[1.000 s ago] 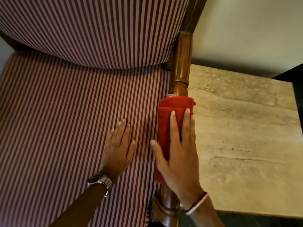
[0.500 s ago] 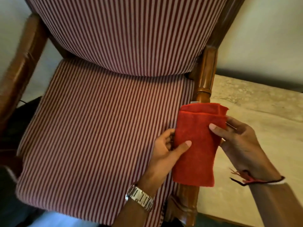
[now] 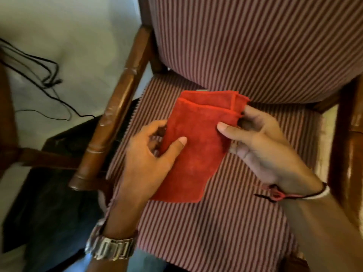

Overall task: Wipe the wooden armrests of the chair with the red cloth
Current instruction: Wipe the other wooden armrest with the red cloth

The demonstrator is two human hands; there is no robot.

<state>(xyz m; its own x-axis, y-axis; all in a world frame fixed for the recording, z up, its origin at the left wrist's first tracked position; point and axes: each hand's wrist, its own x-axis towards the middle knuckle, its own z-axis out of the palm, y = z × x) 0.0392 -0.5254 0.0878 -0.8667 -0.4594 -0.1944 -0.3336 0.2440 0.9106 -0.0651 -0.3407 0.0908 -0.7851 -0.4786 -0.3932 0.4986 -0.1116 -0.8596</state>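
A folded red cloth (image 3: 198, 138) hangs above the striped seat (image 3: 206, 228) of the chair, held between both hands. My left hand (image 3: 145, 160) pinches its left edge, thumb on top. My right hand (image 3: 261, 146) grips its right edge near the upper corner. The left wooden armrest (image 3: 117, 107) runs diagonally to the left of the cloth, apart from it. The right wooden armrest (image 3: 351, 154) shows at the right edge of the view. The striped backrest (image 3: 255, 42) fills the top.
Black cables (image 3: 45, 75) lie on the pale floor (image 3: 78, 36) left of the chair. A dark object (image 3: 49, 193) sits on the floor below the left armrest. A metal watch (image 3: 110, 248) is on my left wrist, thread bands (image 3: 279, 195) on my right.
The cloth has come off the right armrest and moved left over the seat. My left hand left the seat and took hold of the cloth. The view swung left.
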